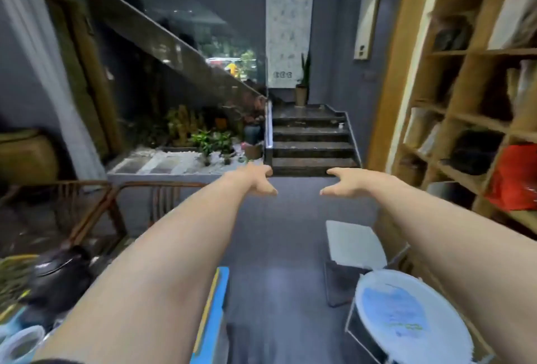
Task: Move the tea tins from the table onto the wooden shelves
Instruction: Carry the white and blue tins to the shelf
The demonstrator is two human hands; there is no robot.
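Both my arms reach straight forward over the grey floor. My left hand (257,179) and my right hand (347,183) hang side by side with fingers apart and nothing in them. The wooden shelves (462,119) rise along the right wall, their compartments holding white packets, dark bags and a red bag (515,177). A round white tin with a blue label (406,317) lies low at the right under my right forearm. At the bottom left, the table edge shows a white and blue tin (20,344) and a blue box (212,314). The image is blurred.
Dark stone steps (311,143) lead up straight ahead, with a potted plant (302,87) on the landing. A planter bed with greenery (189,145) sits left of the steps. Wooden chairs (96,212) stand at the left. A white stool (354,244) stands near the shelves.
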